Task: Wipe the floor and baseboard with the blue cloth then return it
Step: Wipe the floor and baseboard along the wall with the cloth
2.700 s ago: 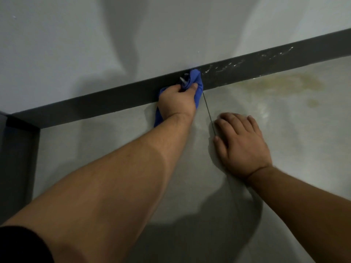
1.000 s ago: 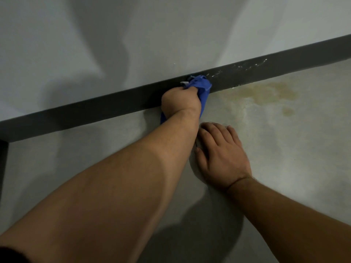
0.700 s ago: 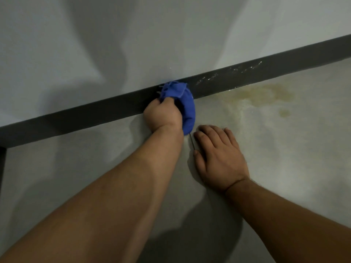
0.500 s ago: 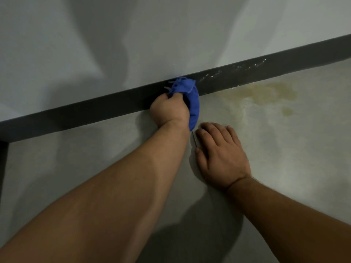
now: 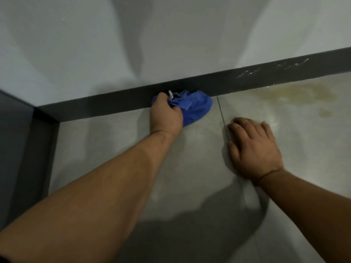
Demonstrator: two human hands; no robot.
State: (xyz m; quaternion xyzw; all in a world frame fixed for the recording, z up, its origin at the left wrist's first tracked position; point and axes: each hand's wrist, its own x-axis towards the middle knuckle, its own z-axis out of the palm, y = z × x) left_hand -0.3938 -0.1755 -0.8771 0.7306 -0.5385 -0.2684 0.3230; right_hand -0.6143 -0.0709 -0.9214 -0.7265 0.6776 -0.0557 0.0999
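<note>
Against the foot of the dark baseboard point(image 5: 117, 104), the left hand point(image 5: 165, 116) is fisted around a bunched blue cloth point(image 5: 195, 106) — the wad bulges out to the right of the knuckles, pressed where baseboard meets the grey tiled floor point(image 5: 106, 147). Right of a tile seam point(image 5: 221, 112), the right hand point(image 5: 253, 147) lies flat on the floor, fingers spread, palm down and holding nothing. Farther right — a yellowish stain point(image 5: 302, 94) marks the floor, below white scuffs point(image 5: 273, 68) on the baseboard.
</note>
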